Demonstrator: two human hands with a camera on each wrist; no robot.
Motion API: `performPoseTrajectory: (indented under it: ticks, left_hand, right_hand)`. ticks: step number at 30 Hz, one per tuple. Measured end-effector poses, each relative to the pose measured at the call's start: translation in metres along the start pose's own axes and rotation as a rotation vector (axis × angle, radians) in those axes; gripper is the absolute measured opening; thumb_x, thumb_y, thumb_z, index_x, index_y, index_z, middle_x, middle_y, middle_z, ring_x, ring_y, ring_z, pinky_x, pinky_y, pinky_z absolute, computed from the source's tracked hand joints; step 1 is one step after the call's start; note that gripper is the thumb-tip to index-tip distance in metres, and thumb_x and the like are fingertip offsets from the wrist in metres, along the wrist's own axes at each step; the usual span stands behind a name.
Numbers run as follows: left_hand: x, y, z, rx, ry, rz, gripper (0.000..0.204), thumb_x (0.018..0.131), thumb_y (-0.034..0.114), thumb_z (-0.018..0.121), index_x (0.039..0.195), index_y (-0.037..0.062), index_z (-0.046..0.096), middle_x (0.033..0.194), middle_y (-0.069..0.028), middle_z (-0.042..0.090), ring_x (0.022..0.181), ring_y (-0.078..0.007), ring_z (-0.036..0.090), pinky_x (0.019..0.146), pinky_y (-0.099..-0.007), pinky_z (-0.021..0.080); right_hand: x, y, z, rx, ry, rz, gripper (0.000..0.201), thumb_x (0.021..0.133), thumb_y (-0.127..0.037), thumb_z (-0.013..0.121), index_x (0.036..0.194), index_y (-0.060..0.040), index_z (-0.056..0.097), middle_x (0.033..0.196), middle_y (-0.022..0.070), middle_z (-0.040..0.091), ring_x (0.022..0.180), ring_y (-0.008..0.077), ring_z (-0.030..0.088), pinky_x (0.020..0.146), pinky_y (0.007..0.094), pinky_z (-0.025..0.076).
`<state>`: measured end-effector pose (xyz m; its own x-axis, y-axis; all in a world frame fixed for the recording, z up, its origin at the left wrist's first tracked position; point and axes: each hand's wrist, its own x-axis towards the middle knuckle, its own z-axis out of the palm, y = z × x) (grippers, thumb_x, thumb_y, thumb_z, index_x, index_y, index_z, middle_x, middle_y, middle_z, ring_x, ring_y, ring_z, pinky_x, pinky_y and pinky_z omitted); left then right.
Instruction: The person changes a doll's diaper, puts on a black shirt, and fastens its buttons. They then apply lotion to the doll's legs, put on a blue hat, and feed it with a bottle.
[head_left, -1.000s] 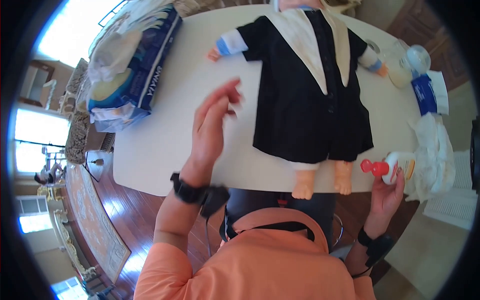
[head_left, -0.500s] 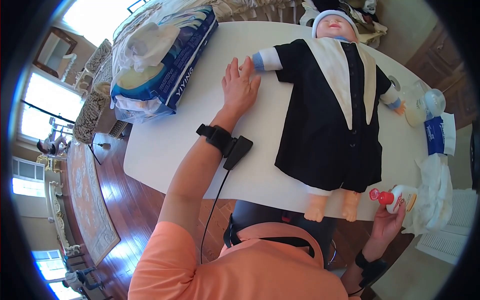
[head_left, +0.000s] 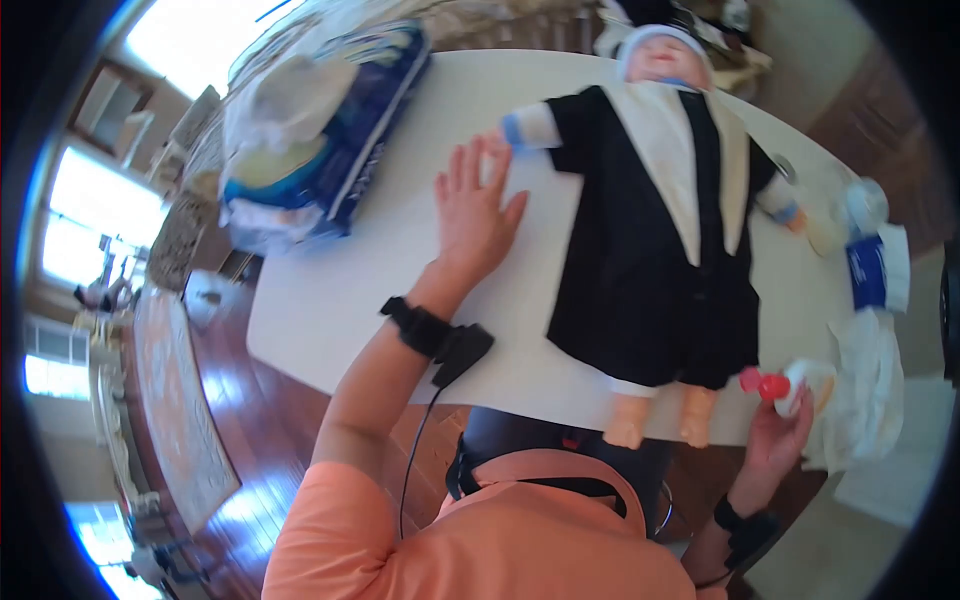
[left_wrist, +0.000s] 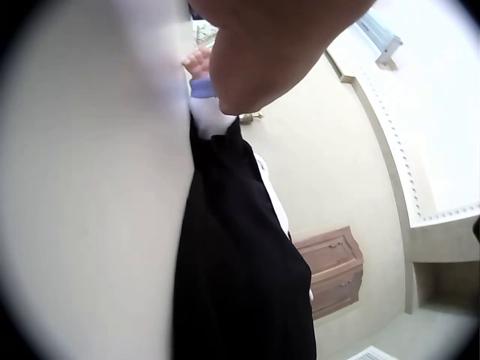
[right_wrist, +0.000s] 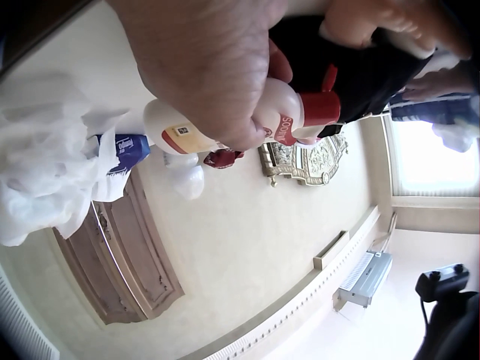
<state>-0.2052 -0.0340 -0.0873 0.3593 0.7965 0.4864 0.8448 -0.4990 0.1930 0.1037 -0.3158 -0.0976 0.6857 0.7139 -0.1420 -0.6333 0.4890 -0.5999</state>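
Note:
A baby doll (head_left: pixel 665 55) in a white cap lies on its back on the white table. It wears a black outfit (head_left: pixel 655 300) with a long cream collar. My left hand (head_left: pixel 475 225) is spread palm down, fingers straight, its fingertips right by the doll's hand at the blue cuff (head_left: pixel 511 131). In the left wrist view part of that hand (left_wrist: pixel 270 52) overlaps the doll's arm. At the table's front right, my right hand (head_left: pixel 775 435) grips a white lotion bottle (right_wrist: pixel 277 109) around its body. The bottle's red flip cap (right_wrist: pixel 321 107) stands open.
A large blue diaper pack (head_left: pixel 370 150) with white cloth on top lies along the table's left side. On the right are a clear bottle (head_left: pixel 865 205), a blue tissue pack (head_left: pixel 868 272) and crumpled white sheets (head_left: pixel 865 385). The doll's feet (head_left: pixel 627 420) overhang the front edge.
My left hand has gone from raised and bent to spread out forward by the doll's hand. The head view has shifted and shows the doll's face. My right hand keeps its grip on the bottle.

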Motion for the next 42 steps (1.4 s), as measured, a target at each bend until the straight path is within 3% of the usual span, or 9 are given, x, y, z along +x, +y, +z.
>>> performPoseTrajectory:
  ticks: [1,6,8,14,21,31,37,39,42]
  left_hand:
    - [0.001,0.002,0.0,-0.052,0.012,0.049,0.053,0.078,0.024,0.057,0.127,0.01,0.039,0.132,-0.0197,0.029,0.123,-0.038,0.025,0.097,-0.0504,0.022]
    - [0.009,0.055,-0.026,-0.271,-0.023,0.268,0.042,0.08,0.015,0.055,0.121,0.0115,0.048,0.129,-0.0187,0.035,0.12,-0.0375,0.03,0.098,-0.0429,0.025]
    - [0.013,0.084,-0.04,-0.486,-0.17,0.348,0.039,0.079,0.013,0.055,0.118,0.0106,0.051,0.129,-0.0176,0.036,0.12,-0.0376,0.031,0.097,-0.0429,0.027]
    - [-0.003,0.168,-0.071,-0.798,-0.486,0.635,0.05,0.073,0.008,0.058,0.121,0.0034,0.045,0.13,-0.02,0.032,0.123,-0.038,0.026,0.1,-0.0415,0.024]
    - [-0.016,0.2,-0.065,-1.025,-0.692,0.557,0.056,0.08,0.011,0.051,0.129,-0.003,0.028,0.133,-0.0257,0.02,0.125,-0.0411,0.019,0.101,-0.0418,0.021]
    - [-0.02,0.207,-0.056,-1.157,-0.715,0.505,0.054,0.081,0.009,0.051,0.129,-0.001,0.029,0.132,-0.024,0.023,0.123,-0.0383,0.026,0.099,-0.0382,0.026]
    - [-0.015,0.205,-0.057,-1.275,-0.801,0.422,0.049,0.081,0.007,0.05,0.127,0.0016,0.033,0.131,-0.0215,0.026,0.122,-0.0332,0.03,0.098,-0.0352,0.027]
    - [-0.009,0.204,-0.056,-1.281,-0.863,0.357,0.043,0.082,0.006,0.045,0.125,0.0002,0.037,0.134,-0.0132,0.026,0.123,-0.019,0.027,0.1,-0.0291,0.019]
    - [0.014,0.204,-0.05,-1.187,-0.815,0.347,0.039,0.08,0.003,0.043,0.119,0.0,0.043,0.13,-0.0108,0.031,0.119,-0.0162,0.032,0.098,-0.0281,0.021]
  right_hand:
    - [0.003,0.001,-0.001,-0.041,-0.1,0.007,0.025,0.081,-0.016,0.055,0.101,-0.0007,0.053,0.107,0.0118,0.054,0.101,0.0235,0.052,0.092,0.0386,0.04]
    - [0.003,0.01,0.038,-0.005,-0.03,-0.033,0.021,0.083,-0.017,0.054,0.1,-0.0048,0.054,0.103,0.0074,0.057,0.096,0.0182,0.054,0.082,0.0337,0.045]
    - [0.005,0.009,0.05,-0.018,0.019,-0.026,0.025,0.083,-0.017,0.054,0.105,-0.0059,0.051,0.101,0.006,0.058,0.091,0.0158,0.058,0.071,0.0298,0.051]
    - [0.007,0.005,0.055,0.058,-0.022,-0.018,0.032,0.084,-0.015,0.053,0.113,-0.0058,0.044,0.106,0.008,0.056,0.094,0.0189,0.057,0.074,0.0302,0.053]
    - [0.005,0.006,0.066,0.0,0.004,-0.133,0.029,0.084,-0.016,0.053,0.11,-0.0046,0.047,0.101,0.0072,0.058,0.091,0.016,0.059,0.073,0.0308,0.052]
    - [0.005,0.003,0.073,-0.099,-0.034,-0.272,0.032,0.083,-0.015,0.054,0.11,-0.0001,0.045,0.1,0.0096,0.057,0.09,0.0172,0.059,0.074,0.0318,0.052]
    - [0.008,0.003,0.071,-0.126,-0.04,-0.338,0.031,0.082,-0.01,0.055,0.109,0.0005,0.045,0.1,0.0104,0.056,0.089,0.0174,0.059,0.073,0.0321,0.052]
    - [0.011,0.002,0.066,-0.163,-0.04,-0.346,0.032,0.083,-0.011,0.054,0.111,-0.0013,0.044,0.102,0.0094,0.056,0.091,0.017,0.058,0.074,0.0323,0.052]
    - [0.015,0.001,0.058,-0.2,-0.032,-0.367,0.031,0.084,-0.012,0.052,0.112,-0.0031,0.044,0.103,0.0083,0.056,0.093,0.0164,0.057,0.075,0.0325,0.051]
